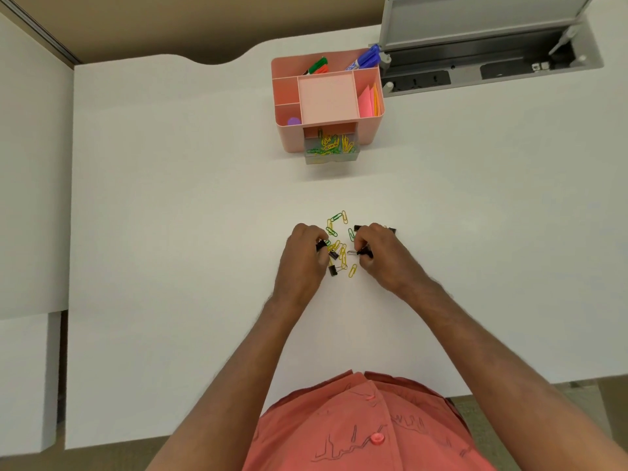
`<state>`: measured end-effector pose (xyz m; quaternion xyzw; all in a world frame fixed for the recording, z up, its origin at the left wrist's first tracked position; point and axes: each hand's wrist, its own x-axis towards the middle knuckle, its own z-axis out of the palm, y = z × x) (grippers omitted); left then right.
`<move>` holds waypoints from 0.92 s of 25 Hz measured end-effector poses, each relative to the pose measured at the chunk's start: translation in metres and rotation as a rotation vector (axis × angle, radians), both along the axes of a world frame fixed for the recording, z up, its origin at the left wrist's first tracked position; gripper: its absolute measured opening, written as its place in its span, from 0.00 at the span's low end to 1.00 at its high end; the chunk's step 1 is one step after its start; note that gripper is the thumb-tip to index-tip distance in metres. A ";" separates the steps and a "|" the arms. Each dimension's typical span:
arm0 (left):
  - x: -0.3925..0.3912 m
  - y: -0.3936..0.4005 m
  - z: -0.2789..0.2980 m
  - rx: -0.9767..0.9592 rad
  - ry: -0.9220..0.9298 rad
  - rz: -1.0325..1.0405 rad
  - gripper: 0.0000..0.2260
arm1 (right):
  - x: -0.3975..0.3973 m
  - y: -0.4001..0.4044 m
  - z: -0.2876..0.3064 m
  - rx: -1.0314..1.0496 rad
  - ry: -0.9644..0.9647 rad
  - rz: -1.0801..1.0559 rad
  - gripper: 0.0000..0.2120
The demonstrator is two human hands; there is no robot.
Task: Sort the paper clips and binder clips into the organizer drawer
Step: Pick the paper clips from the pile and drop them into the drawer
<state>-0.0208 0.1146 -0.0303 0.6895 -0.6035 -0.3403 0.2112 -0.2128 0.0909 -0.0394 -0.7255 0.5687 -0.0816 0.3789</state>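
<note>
On the white bench (170,232) a loose heap of yellow and green paper clips (338,232) mixed with black binder clips (333,269) lies just ahead of the person, between both hands. The left hand (302,253) sits at the heap's 9 o'clock edge, its grip narrow and pinched on a black binder clip at the fingertips. The right hand (377,253) sits at the 3 o'clock edge, its grip also narrow, fingers closed on another black binder clip whose silver wire handle points toward the heap. More binder clips show just beyond the right hand's knuckles. At 12 o'clock from the heap, well apart, stands the pink organizer (289,137); its translucent drawer (331,158) is pulled out toward the person and holds yellow and green paper clips. Markers (365,57) stand in the organizer's far compartments, and sticky notes (368,102) fill its 3 o'clock side slot.
</note>
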 end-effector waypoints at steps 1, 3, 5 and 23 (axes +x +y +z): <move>0.001 -0.004 0.002 -0.028 0.020 0.027 0.10 | -0.001 -0.001 0.000 0.020 -0.007 -0.011 0.13; 0.005 -0.017 0.006 -0.069 0.026 0.056 0.10 | -0.002 -0.002 0.002 0.060 -0.035 -0.055 0.12; 0.008 -0.033 0.006 -0.076 -0.014 0.034 0.09 | -0.003 -0.004 0.005 0.078 -0.066 -0.105 0.12; 0.009 -0.042 -0.003 -0.061 -0.122 -0.069 0.12 | -0.005 -0.053 0.000 -0.148 0.065 -0.317 0.10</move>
